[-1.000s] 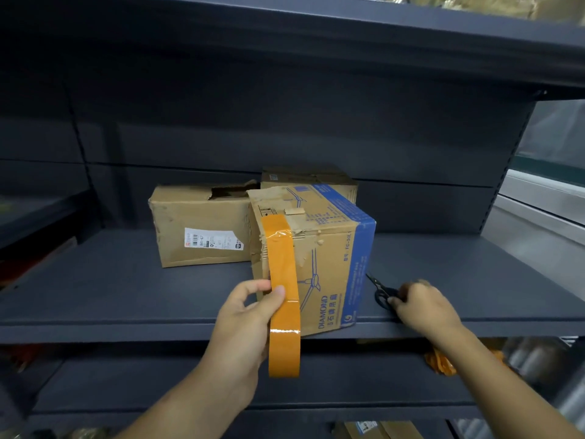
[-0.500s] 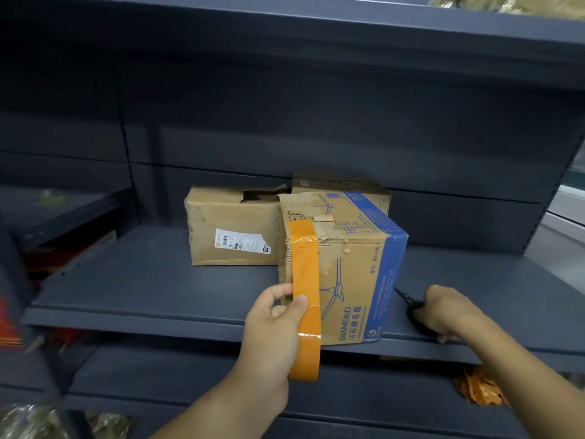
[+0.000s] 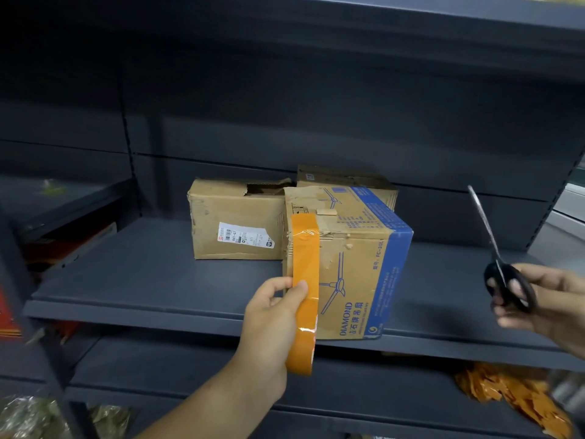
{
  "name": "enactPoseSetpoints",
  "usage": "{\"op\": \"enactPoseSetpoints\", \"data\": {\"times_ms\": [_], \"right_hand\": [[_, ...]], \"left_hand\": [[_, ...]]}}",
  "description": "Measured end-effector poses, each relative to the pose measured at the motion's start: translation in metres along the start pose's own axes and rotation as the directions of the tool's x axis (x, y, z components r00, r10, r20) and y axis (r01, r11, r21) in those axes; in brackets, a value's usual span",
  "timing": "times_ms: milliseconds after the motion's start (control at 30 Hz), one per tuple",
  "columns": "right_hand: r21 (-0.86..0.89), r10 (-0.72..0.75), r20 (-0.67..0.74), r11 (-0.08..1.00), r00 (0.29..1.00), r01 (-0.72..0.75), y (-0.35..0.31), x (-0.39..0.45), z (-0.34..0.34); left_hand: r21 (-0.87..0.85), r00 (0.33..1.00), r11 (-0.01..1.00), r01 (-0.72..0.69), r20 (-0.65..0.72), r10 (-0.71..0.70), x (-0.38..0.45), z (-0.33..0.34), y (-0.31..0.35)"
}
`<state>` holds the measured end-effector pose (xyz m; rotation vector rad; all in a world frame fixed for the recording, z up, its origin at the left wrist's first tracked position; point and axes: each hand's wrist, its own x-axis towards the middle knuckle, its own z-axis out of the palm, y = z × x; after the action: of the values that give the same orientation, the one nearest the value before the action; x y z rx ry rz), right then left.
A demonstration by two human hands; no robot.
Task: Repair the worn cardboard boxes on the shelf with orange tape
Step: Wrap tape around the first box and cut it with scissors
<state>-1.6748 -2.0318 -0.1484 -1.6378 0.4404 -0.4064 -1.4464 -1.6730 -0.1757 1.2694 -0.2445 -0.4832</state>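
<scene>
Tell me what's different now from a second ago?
The right hand has picked the scissors up off the shelf and lifted them, blades pointing up. The left hand keeps holding the tape stuck over the box. The boxes haven't moved.

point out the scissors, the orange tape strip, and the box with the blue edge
scissors (image 3: 509,288): head view, on the black handle loops.
orange tape strip (image 3: 305,261): head view, mid-strip against the box front.
blue-edged DIAMOND box (image 3: 357,274): head view, on its brown front face.
</scene>
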Motion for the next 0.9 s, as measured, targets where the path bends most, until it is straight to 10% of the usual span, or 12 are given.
{"op": "enactPoseSetpoints", "data": {"times_ms": [133,233,500,900], "right_hand": [[-0.32,-0.032,0.198,0.942,0.98,0.096,-0.016,-0.017,0.039],[-0.675,-0.008,0.308,0.703,0.951,0.224,-0.046,-0.017,0.097],[-0.788,0.257,0.365,0.597,0.895,0.149,-0.108,0.009,0.171],[-0.866,0.262,0.293,0.481,0.92,0.139,-0.14,0.01,0.196]], "left_hand": [[-0.01,1.0,1.0,-0.028,-0.01,0.028,0.0,0.0,-0.001],[-0.007,0.997,0.997,-0.078,-0.015,0.078,-0.001,0.001,-0.003],[-0.005,0.994,0.995,-0.1,-0.042,0.1,-0.003,0.0,-0.005],[-0.005,0.99,0.994,-0.109,-0.086,0.108,-0.002,-0.003,-0.004]]}}
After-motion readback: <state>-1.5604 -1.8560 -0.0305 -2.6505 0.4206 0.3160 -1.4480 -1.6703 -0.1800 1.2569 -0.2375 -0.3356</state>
